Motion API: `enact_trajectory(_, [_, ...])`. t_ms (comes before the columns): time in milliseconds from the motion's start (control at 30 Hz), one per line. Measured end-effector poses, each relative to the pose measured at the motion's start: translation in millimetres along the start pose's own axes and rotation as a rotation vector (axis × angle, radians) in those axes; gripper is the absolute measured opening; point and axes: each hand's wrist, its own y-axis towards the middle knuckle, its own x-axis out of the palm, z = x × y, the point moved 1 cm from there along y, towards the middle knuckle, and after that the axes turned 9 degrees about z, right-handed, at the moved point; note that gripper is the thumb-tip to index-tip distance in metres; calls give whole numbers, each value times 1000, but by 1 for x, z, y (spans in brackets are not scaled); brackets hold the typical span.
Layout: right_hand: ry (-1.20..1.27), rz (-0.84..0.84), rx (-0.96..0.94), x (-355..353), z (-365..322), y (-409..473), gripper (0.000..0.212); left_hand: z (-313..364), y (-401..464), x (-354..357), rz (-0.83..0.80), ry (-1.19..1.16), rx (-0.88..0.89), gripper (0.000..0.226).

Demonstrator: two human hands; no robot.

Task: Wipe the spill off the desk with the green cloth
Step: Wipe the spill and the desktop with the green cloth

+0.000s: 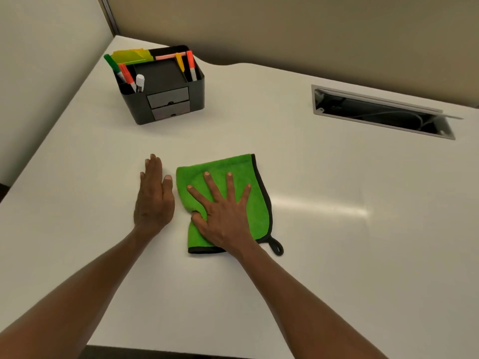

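Note:
A green cloth (256, 203) with a black hem and a small black hanging loop lies folded on the white desk (337, 255), near its middle. My right hand (224, 215) presses flat on the cloth with fingers spread, the thumb pinching a fold at its left edge. My left hand (155, 196) rests palm down on the bare desk just left of the cloth, fingers together, holding nothing. No spill is visible on the desk; a faint shiny streak runs to the right of the cloth.
A dark desk organiser (163, 97) with markers and sticky notes stands at the back left. An open cable slot (383, 115) is cut into the desk at the back right. Partition walls (285, 27) close the back and left. The desk's front edge is near the bottom.

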Motion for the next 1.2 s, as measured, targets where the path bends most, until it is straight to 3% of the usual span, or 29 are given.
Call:
enact_trajectory(300, [4, 32, 104, -13, 36, -63, 62, -10, -4, 5, -84, 280, 127, 66])
enact_trajectory(633, [-52, -10, 325, -35, 110, -106, 64, -1, -8, 2, -194, 321, 285, 66])
enact_trajectory(1200, [-101, -46, 585, -56, 203, -116, 63, 8, -10, -1, -197, 325, 241, 68])
